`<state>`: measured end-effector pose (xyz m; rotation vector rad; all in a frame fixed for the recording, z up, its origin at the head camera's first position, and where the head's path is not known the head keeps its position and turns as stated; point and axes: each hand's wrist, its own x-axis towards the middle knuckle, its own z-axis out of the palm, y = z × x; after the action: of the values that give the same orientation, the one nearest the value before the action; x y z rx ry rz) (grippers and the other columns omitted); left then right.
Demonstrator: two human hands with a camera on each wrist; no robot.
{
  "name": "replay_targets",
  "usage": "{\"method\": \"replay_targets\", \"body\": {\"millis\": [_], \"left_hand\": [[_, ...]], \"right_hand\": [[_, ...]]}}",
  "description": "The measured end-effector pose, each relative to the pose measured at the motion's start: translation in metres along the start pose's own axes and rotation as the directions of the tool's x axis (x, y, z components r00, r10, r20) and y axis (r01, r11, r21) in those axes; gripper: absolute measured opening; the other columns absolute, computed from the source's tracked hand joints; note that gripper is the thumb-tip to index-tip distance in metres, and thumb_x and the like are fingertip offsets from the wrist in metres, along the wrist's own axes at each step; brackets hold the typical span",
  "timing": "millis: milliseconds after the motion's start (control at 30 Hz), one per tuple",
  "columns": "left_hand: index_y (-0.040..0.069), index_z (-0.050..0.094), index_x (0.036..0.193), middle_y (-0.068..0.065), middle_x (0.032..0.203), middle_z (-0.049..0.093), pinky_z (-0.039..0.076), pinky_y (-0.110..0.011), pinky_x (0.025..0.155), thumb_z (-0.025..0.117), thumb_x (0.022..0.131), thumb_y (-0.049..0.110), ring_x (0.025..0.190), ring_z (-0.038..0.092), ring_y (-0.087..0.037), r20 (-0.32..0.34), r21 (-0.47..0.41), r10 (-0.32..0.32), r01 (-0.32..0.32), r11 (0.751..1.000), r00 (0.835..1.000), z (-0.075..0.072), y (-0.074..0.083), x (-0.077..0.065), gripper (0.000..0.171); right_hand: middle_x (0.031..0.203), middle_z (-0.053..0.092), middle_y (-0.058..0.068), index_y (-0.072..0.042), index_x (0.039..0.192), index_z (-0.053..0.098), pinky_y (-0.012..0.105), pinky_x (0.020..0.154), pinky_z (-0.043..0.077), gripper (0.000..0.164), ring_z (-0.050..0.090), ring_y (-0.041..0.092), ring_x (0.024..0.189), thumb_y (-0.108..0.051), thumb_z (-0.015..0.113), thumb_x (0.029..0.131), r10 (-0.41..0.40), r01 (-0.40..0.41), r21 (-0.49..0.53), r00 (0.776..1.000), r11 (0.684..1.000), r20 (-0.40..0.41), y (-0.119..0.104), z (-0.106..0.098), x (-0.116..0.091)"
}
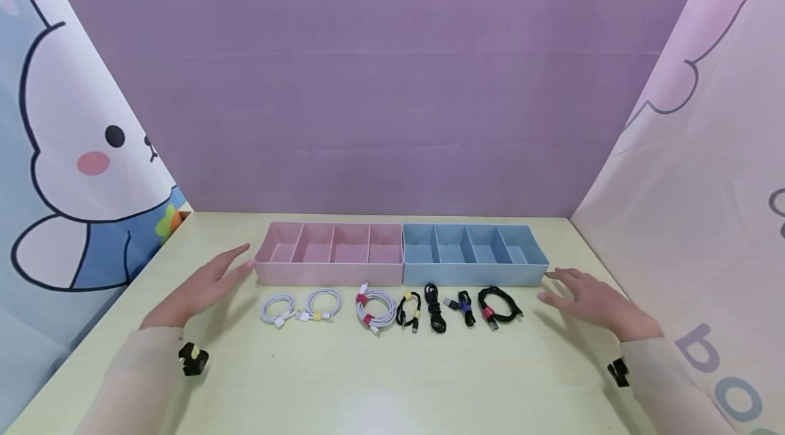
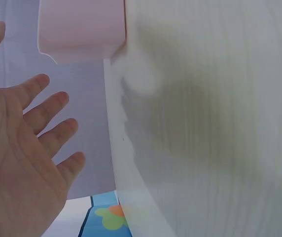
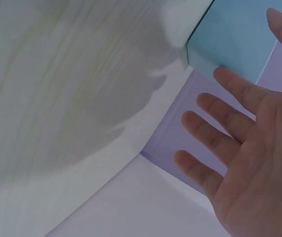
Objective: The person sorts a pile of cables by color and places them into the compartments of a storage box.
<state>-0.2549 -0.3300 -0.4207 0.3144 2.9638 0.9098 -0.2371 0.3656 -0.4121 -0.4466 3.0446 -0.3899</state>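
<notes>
My left hand [image 1: 205,286] is held beside the left end of a pink divided box [image 1: 329,275], fingers spread and nothing in them. On the other side, my right hand [image 1: 591,300] is at the right end of a blue divided box [image 1: 475,276], its fingers loosely extended and holding nothing. The two boxes stand end to end, each split into several compartments. In front of them lies a row of coiled cables: a white cable [image 1: 262,313] at the left, a thicker white cable [image 1: 392,312] with red ties, and a black cable [image 1: 514,309] with a red tie at the right.
Between these lie another white cable [image 1: 339,302], a black cable with yellow ties [image 1: 400,316], a plain black cable [image 1: 435,319] and a black cable with a purple tie [image 1: 469,318]. A purple cloth [image 1: 380,94] rises behind the table [image 1: 343,387]; printed cloths hang at both sides.
</notes>
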Motion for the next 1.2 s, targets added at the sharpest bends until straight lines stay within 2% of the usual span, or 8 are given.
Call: {"method": "replay_targets", "body": {"millis": [233, 500, 800, 967, 1200], "left_hand": [[0.001, 0.023, 0.158, -0.029, 0.158, 0.026, 0.024, -0.072, 0.110, 0.043, 0.105, 0.052, 0.142, 0.025, -0.053, 0.027, -0.062, -0.009, 0.010, 0.998, 1.000, 0.002, 0.002, 0.004, 0.076], [0.000, 0.023, 0.157, -0.029, 0.157, 0.029, 0.028, -0.071, 0.109, 0.042, 0.107, 0.048, 0.140, 0.030, -0.051, 0.046, -0.143, -0.011, 0.017, 0.990, 0.999, 0.005, 0.007, 0.010, 0.072], [0.001, 0.024, 0.157, -0.030, 0.156, 0.030, 0.026, -0.073, 0.109, 0.042, 0.107, 0.048, 0.141, 0.028, -0.053, 0.035, -0.159, -0.027, 0.032, 0.987, 0.999, 0.007, 0.009, 0.012, 0.071], [0.002, 0.021, 0.158, -0.030, 0.156, 0.029, 0.025, -0.073, 0.109, 0.042, 0.106, 0.049, 0.140, 0.029, -0.052, 0.043, -0.184, -0.046, 0.053, 0.981, 0.998, 0.011, 0.010, 0.015, 0.073], [0.002, 0.018, 0.159, -0.031, 0.157, 0.026, 0.024, -0.075, 0.109, 0.042, 0.106, 0.051, 0.142, 0.024, -0.054, 0.067, -0.210, -0.070, 0.082, 0.974, 0.995, 0.012, 0.011, 0.017, 0.076]], "right_hand": [[0.134, 0.058, 0.025, 0.002, 0.134, 0.059, 0.064, 0.098, 0.045, 0.069, 0.051, 0.049, 0.125, -0.057, 0.057, 0.097, -0.020, 0.018, 0.065, 0.999, 0.998, 0.028, -0.007, -0.003, 0.001], [0.123, 0.066, 0.017, 0.000, 0.127, 0.065, 0.054, 0.086, 0.055, 0.057, 0.065, 0.036, 0.107, -0.048, 0.062, 0.097, -0.076, 0.073, 0.113, 0.997, 0.991, 0.020, -0.014, -0.004, 0.005], [0.118, 0.068, 0.013, -0.001, 0.125, 0.066, 0.048, 0.083, 0.057, 0.052, 0.067, 0.028, 0.100, -0.045, 0.065, 0.096, -0.128, 0.123, 0.136, 0.991, 0.983, 0.031, -0.018, 0.001, 0.011], [0.111, 0.070, 0.010, -0.001, 0.122, 0.067, 0.044, 0.082, 0.057, 0.050, 0.068, 0.025, 0.097, -0.043, 0.067, 0.095, -0.130, 0.122, 0.162, 0.991, 0.979, 0.040, -0.020, 0.006, 0.015], [0.115, 0.070, 0.010, -0.003, 0.120, 0.069, 0.043, 0.083, 0.057, 0.051, 0.068, 0.024, 0.098, -0.047, 0.066, 0.096, -0.143, 0.134, 0.178, 0.989, 0.975, 0.042, -0.027, 0.012, 0.021]]}}
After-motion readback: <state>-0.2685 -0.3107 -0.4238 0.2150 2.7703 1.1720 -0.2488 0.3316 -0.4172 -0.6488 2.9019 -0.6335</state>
